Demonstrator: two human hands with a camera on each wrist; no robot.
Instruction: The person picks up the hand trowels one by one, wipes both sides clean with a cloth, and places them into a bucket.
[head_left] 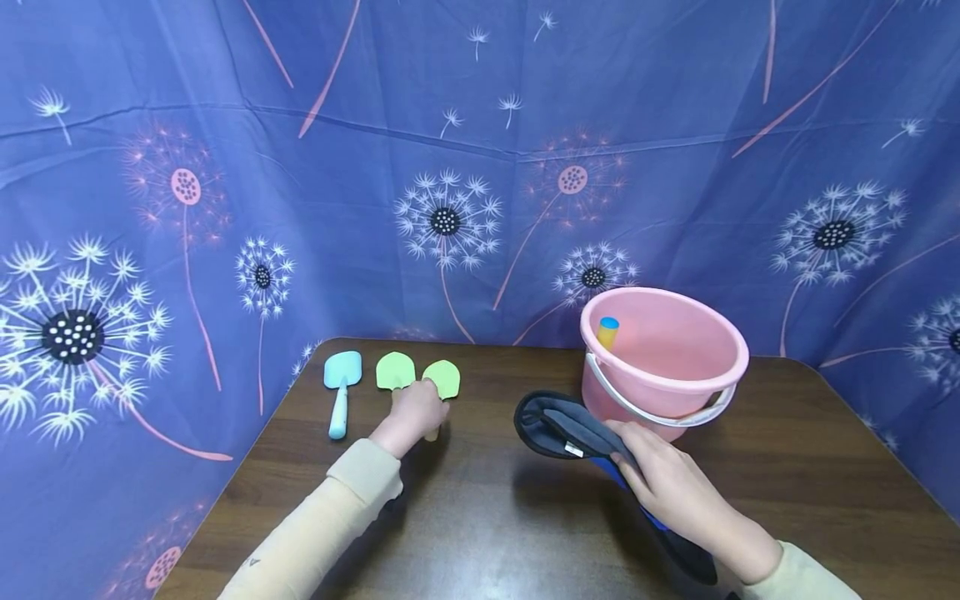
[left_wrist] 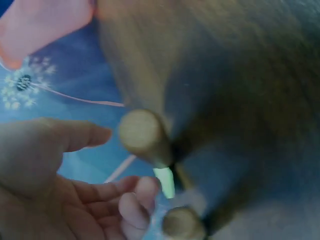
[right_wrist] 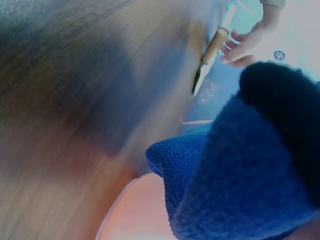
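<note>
My left hand (head_left: 418,408) reaches over two small hand shovels with light green blades and wooden handles, the left shovel (head_left: 395,372) and the right shovel (head_left: 442,377). In the left wrist view, thumb and fingers spread to the side of one wooden handle (left_wrist: 142,132), thumb tip just short of it. My right hand (head_left: 663,475) grips a folded fleecy pad (head_left: 562,421), dark grey with black edging and a white tag. Its blue fleece side (right_wrist: 240,170) fills much of the right wrist view. Part of the pad hangs below that hand.
A pink bucket (head_left: 663,333) with a white handle (head_left: 656,417) stands at the back right, and a yellow stick with a blue end (head_left: 607,332) leans inside. Left of the shovels lies a light blue scoop (head_left: 341,392). Behind the wooden table (head_left: 480,517) hangs a blue dandelion-patterned cloth (head_left: 337,208).
</note>
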